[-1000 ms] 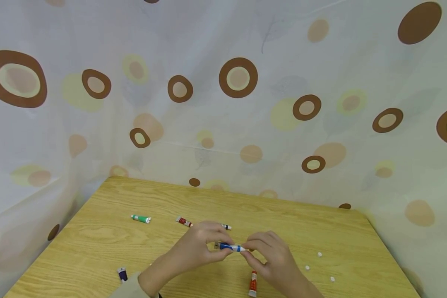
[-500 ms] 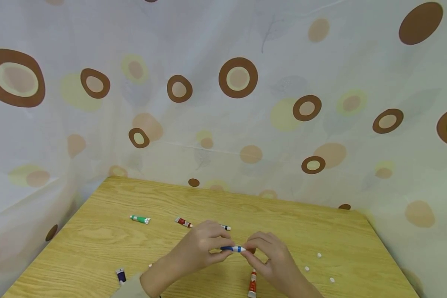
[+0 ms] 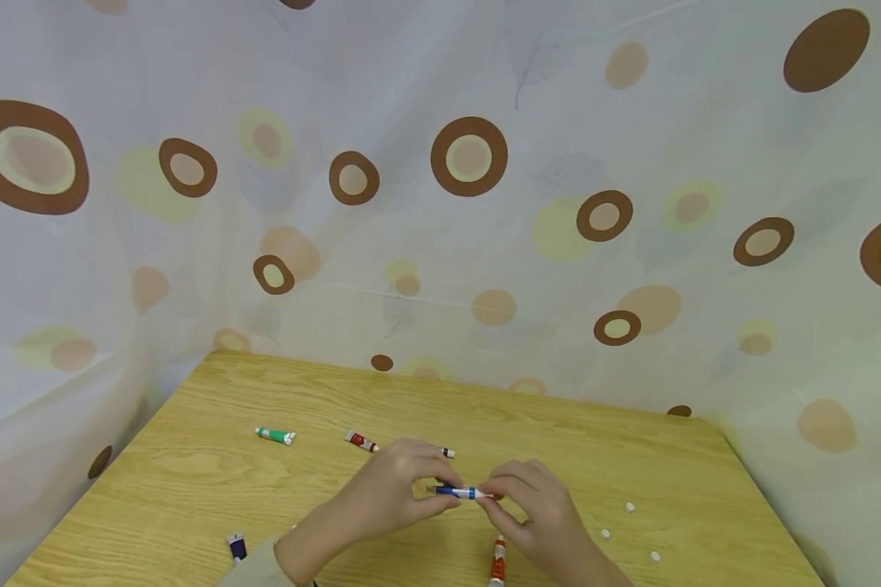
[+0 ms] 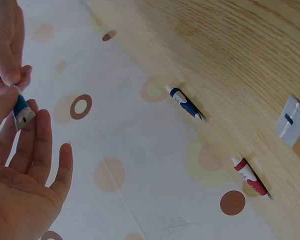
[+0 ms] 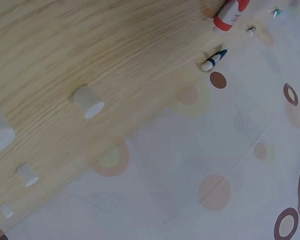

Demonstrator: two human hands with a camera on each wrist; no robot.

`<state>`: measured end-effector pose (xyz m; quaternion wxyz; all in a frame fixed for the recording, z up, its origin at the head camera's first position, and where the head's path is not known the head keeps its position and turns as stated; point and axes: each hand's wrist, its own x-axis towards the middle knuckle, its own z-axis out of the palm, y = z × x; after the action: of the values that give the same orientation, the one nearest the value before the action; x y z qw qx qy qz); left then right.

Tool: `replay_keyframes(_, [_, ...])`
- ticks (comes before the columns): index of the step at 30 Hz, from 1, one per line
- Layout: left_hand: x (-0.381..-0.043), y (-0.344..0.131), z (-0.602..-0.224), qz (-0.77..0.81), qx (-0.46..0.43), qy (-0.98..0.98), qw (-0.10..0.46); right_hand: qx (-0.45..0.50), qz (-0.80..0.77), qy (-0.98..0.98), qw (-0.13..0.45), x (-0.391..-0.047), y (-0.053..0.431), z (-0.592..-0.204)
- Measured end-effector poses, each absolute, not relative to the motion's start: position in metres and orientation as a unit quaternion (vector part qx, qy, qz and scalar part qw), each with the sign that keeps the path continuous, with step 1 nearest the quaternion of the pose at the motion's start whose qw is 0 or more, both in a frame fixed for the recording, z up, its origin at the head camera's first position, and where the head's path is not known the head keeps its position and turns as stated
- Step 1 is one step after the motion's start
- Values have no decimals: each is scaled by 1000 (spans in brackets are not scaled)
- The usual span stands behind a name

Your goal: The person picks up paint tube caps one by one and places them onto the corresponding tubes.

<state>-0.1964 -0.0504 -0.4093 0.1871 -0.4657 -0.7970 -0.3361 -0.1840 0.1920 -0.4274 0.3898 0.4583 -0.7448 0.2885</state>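
A small blue paint tube (image 3: 451,492) lies level between both hands in the head view, above the table. My left hand (image 3: 392,485) pinches its body near the crimped end between thumb and fingers. My right hand (image 3: 536,509) pinches the white tip at the other end; its fingertips partly hide the tip. From the left wrist, the crimped end of the blue tube (image 4: 22,112) sticks out between thumb and fingers. An orange-red paint tube (image 3: 498,561) lies on the table just below the hands.
On the wooden table (image 3: 558,432) lie a green tube (image 3: 275,435), a dark red tube (image 3: 360,441), a dark-banded tube (image 3: 449,452) partly behind the left hand, and a purple tube (image 3: 237,547). Several white caps (image 5: 88,102) are at right. A patterned curtain (image 3: 411,244) surrounds the table.
The blue tube has turned about its length; its flat crimped end faced the head camera a second ago and now shows narrower. Both hands stay nearly in place.
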Motion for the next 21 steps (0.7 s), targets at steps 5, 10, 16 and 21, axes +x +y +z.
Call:
replay_keyframes(5, [-196,-52,-407,-368,-450,-806,114,464,285,-736,403,-185,192,-431])
replay_keyframes(10, [-197,-53,-405,-362,-436,-821,61,460,280,-742,398,-184,192,-431])
replay_keyframes(16, [-201,-53,-408,-332,-402,-849,81,444,269,-768,374,-181,197,-433])
replay_keyframes(21, [-208,-55,-413,-315,-376,-865,107,437,266,-772,377,-183,205,-434])
